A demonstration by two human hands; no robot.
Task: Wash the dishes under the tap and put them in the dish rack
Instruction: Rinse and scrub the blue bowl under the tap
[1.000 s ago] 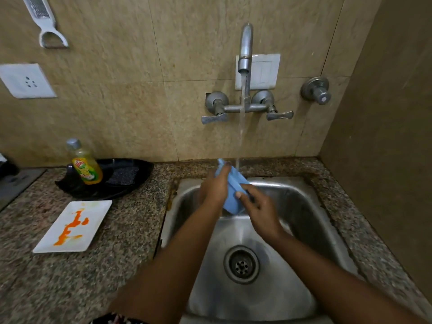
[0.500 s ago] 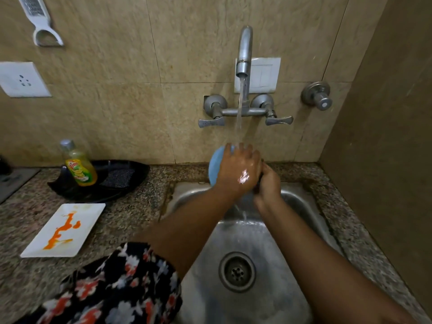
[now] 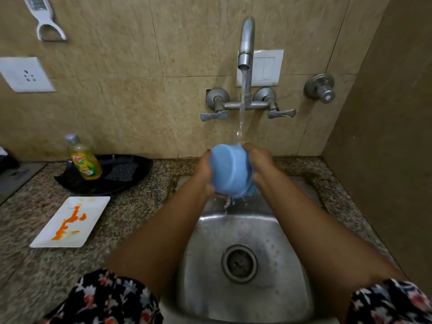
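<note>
blue bowl (image 3: 230, 170), tilted, under running tap (image 3: 245, 43)

blue bowl (image 3: 231, 170) turned base toward camera, hands now flanking it

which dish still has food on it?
The white plate on the counter, streaked with orange sauce. The blue bowl, held under the tap, shows none.

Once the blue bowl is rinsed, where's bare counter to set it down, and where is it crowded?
Both hands, left and right, hold the blue bowl under the tap. Bare granite lies between the white plate and the sink rim, and in front of the plate. A narrow strip runs right of the sink. Crowded: back left, black tray with soap bottle. No rack in view.
</note>
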